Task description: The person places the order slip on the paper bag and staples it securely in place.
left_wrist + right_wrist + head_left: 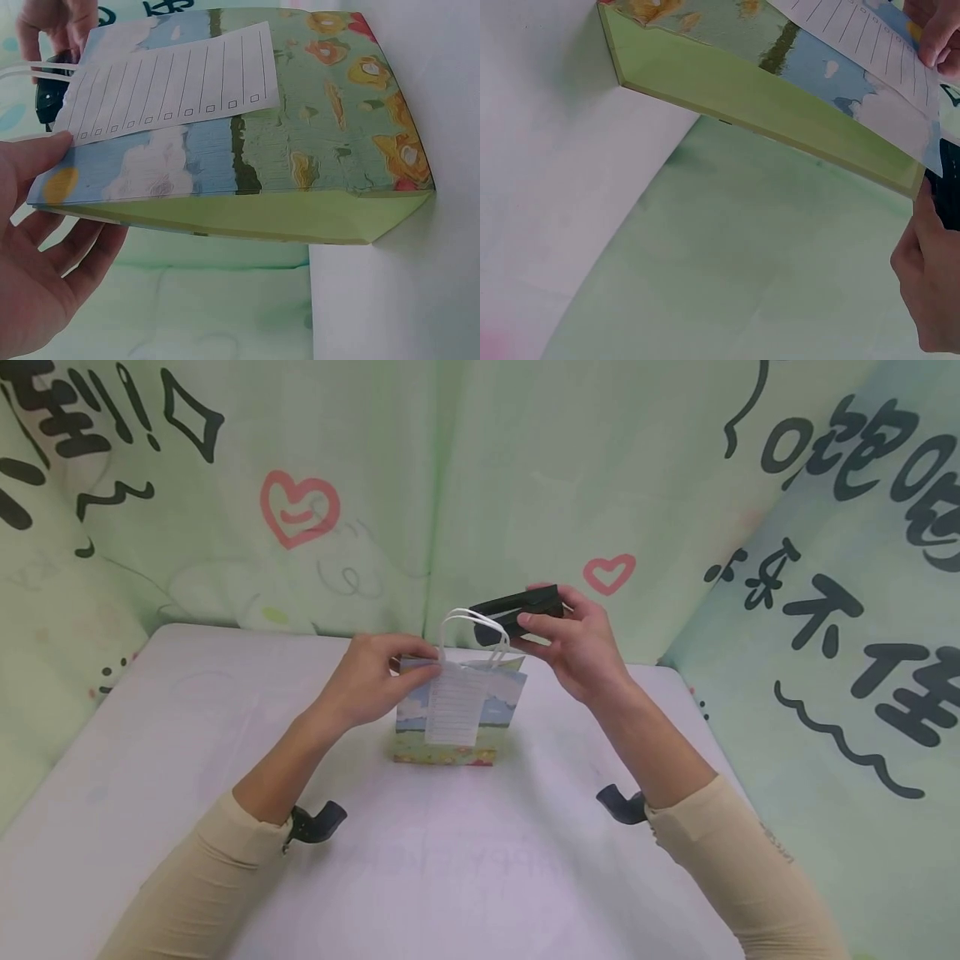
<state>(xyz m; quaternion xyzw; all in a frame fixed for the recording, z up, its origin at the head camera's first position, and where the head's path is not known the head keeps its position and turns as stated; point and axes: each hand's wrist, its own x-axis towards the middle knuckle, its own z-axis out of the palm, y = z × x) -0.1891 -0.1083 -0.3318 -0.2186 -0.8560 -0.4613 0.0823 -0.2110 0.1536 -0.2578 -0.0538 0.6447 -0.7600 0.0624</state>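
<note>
1. Bag (501, 706) stands on the white table (465, 852), mid-scene; white cord handles (459, 613) arch above its mouth.
2. Left hand (378, 677) pinches the bag's upper edge, thumb in front, fingers behind, gap narrow. Left wrist view shows those fingers behind the panel; head view mostly hides them.
3. Right hand (585, 647) grips a black object (513, 602), fingers and thumb curled round it, above the bag's right top corner. Handles cross before its near end; contact cannot be told.
4. Head view gives the object's long shape and pale lengthwise slit; right wrist view crops it at the edge.
5. Sheet (453, 706) lies on the bag's front: white, flat, ruled. Left wrist view adds a small square box by each line; head view is too coarse.
6. Wrist views show a plain yellow-green side panel, creased inward.
7. Bag front: printed thick-brush texture, blue sky, white cloud, dark band, green field, orange-yellow flowers.
8. Curtain (375, 585) behind: pale green cloth, soft folds; its red outline hearts show in head view only.
</note>
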